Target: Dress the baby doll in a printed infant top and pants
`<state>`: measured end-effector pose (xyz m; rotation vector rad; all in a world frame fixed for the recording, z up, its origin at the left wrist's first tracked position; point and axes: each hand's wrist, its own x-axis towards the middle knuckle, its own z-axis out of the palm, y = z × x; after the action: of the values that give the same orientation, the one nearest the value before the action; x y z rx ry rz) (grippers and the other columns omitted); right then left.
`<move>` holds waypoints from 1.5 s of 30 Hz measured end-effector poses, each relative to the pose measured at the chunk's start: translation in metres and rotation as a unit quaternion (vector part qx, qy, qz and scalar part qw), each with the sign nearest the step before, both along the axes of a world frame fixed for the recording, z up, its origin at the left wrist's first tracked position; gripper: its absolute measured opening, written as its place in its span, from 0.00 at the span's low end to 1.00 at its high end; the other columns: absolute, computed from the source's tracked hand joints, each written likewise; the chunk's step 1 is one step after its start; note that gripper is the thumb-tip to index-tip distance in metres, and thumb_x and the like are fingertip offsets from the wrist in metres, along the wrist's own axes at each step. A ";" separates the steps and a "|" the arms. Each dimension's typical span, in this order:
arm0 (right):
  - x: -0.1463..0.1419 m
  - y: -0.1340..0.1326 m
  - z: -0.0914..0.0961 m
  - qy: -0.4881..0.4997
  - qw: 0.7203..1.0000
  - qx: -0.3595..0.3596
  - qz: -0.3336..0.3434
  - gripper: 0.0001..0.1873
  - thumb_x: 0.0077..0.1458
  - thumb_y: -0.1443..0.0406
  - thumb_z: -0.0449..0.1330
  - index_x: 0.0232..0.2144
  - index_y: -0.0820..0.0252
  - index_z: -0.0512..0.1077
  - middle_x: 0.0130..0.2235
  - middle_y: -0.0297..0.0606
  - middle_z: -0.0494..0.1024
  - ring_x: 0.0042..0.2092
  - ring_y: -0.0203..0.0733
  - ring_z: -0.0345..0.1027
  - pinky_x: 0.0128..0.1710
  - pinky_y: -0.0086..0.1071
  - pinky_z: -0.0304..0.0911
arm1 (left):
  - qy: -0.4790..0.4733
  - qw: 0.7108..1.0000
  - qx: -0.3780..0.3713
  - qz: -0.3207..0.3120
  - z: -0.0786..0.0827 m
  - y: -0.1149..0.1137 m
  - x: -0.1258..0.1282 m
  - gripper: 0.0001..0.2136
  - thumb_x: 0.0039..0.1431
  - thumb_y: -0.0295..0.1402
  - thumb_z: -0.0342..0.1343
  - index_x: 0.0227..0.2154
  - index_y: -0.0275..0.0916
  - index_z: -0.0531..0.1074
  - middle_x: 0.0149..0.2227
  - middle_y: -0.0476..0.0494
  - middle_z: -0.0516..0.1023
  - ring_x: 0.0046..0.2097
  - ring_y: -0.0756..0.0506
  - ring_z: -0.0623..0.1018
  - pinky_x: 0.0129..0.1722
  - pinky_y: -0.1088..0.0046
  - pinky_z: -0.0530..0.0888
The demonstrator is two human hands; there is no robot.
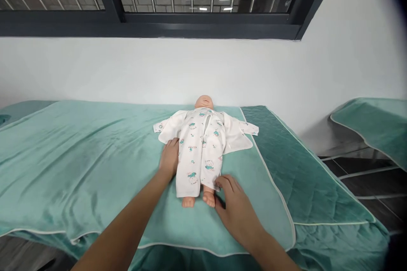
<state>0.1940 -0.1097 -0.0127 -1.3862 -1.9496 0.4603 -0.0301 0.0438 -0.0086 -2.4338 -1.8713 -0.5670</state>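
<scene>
Hands of doll (pixel 199 148) hidden in sleeves (pixel 242 128), both forearms (pixel 127 228) cut by bottom edge

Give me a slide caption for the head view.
Left hand against a baby doll in a printed romper on a green blanket; right hand by its feet.

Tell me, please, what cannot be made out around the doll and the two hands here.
In the head view:
plastic baby doll in white printed suit: hands hidden inside the sleeves; prints too small to identify.
left hand: palm hidden by its own back.
right hand: forearm cut off by bottom edge.
</scene>
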 end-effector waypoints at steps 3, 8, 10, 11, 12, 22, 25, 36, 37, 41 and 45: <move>-0.002 0.008 -0.008 -0.004 1.000 0.006 -0.009 0.10 0.60 0.74 0.51 0.41 0.56 0.66 0.42 0.39 0.71 0.45 0.46 0.65 0.45 0.41 0.64 | -0.010 1.000 0.001 -0.001 -0.001 0.000 -0.001 0.12 0.62 0.37 0.51 0.46 0.39 0.71 0.50 0.38 0.73 0.50 0.39 0.70 0.49 0.64 0.65; 0.008 0.004 0.014 0.068 0.996 0.010 0.056 0.08 0.61 0.72 0.51 0.38 0.56 0.67 0.40 0.37 0.70 0.41 0.40 0.67 0.41 0.34 0.65 | -0.035 0.999 0.004 -0.011 -0.002 -0.002 -0.003 0.13 0.63 0.34 0.49 0.47 0.38 0.71 0.51 0.37 0.73 0.50 0.39 0.70 0.49 0.63 0.66; 0.015 -0.006 0.028 0.079 0.991 0.007 0.112 0.08 0.61 0.72 0.52 0.38 0.55 0.67 0.40 0.37 0.70 0.41 0.39 0.67 0.40 0.32 0.65 | -0.044 0.999 0.006 -0.020 -0.002 -0.002 -0.004 0.13 0.63 0.33 0.48 0.47 0.37 0.71 0.50 0.36 0.73 0.50 0.38 0.70 0.49 0.62 0.67; 0.018 -0.011 0.035 0.077 0.988 0.001 0.132 0.08 0.61 0.72 0.52 0.39 0.54 0.67 0.40 0.37 0.70 0.41 0.39 0.67 0.41 0.32 0.65 | -0.048 0.999 0.008 -0.024 -0.003 -0.002 -0.004 0.13 0.63 0.33 0.48 0.47 0.37 0.71 0.50 0.36 0.73 0.50 0.38 0.70 0.49 0.61 0.67; 0.021 -0.015 0.040 0.071 0.987 -0.009 0.147 0.09 0.61 0.72 0.52 0.40 0.54 0.67 0.41 0.37 0.70 0.42 0.39 0.67 0.42 0.33 0.65 | -0.052 0.998 0.010 -0.026 -0.003 -0.002 -0.004 0.12 0.63 0.32 0.48 0.46 0.37 0.71 0.50 0.36 0.73 0.49 0.38 0.70 0.49 0.61 0.67; 0.042 0.035 0.018 -0.023 0.999 0.020 0.045 0.08 0.66 0.67 0.49 0.43 0.57 0.68 0.45 0.41 0.72 0.48 0.43 0.65 0.48 0.38 0.64 | -0.038 0.997 0.021 -0.059 0.000 -0.007 -0.003 0.13 0.61 0.32 0.49 0.45 0.39 0.75 0.49 0.37 0.74 0.52 0.36 0.70 0.51 0.57 0.67; 0.041 0.075 0.002 -0.115 0.989 0.095 -0.021 0.14 0.63 0.71 0.49 0.48 0.61 0.69 0.49 0.45 0.72 0.53 0.49 0.62 0.54 0.44 0.60 | -0.001 0.991 0.030 -0.128 0.004 -0.010 -0.003 0.11 0.59 0.31 0.52 0.41 0.40 0.78 0.47 0.37 0.76 0.57 0.35 0.67 0.57 0.54 0.63; 0.041 0.102 -0.003 -0.189 0.976 0.111 -0.010 0.15 0.61 0.67 0.55 0.50 0.61 0.73 0.50 0.45 0.73 0.55 0.49 0.61 0.56 0.41 0.57 | -0.003 0.969 -0.039 -0.243 0.008 0.005 0.007 0.18 0.56 0.37 0.57 0.50 0.42 0.73 0.52 0.40 0.76 0.56 0.38 0.72 0.59 0.62 0.66; 0.041 0.103 -0.003 -0.190 0.975 0.111 0.001 0.17 0.61 0.67 0.55 0.51 0.60 0.73 0.50 0.45 0.73 0.55 0.49 0.61 0.56 0.41 0.56 | 0.002 0.969 -0.050 -0.241 0.008 0.006 0.007 0.17 0.55 0.37 0.58 0.48 0.43 0.74 0.51 0.40 0.77 0.55 0.37 0.72 0.58 0.61 0.66; 0.035 0.116 0.000 -0.217 0.970 0.109 0.030 0.15 0.59 0.68 0.56 0.47 0.62 0.75 0.47 0.47 0.75 0.51 0.50 0.63 0.53 0.42 0.59 | 0.006 0.965 -0.069 -0.252 0.007 0.010 0.006 0.12 0.53 0.36 0.59 0.42 0.44 0.76 0.45 0.41 0.79 0.54 0.36 0.73 0.60 0.58 0.64; 0.027 0.131 0.003 -0.211 0.971 0.103 0.042 0.14 0.57 0.68 0.56 0.44 0.62 0.76 0.46 0.49 0.76 0.51 0.52 0.66 0.50 0.44 0.63 | -0.035 0.970 -0.046 -0.236 0.006 0.008 0.006 0.15 0.54 0.38 0.59 0.45 0.43 0.74 0.45 0.41 0.79 0.52 0.37 0.74 0.57 0.59 0.68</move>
<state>0.2212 0.0217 -0.0100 -1.3494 -2.3251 -0.0078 -0.0244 0.0519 -0.0022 -2.9732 -1.3554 -0.5951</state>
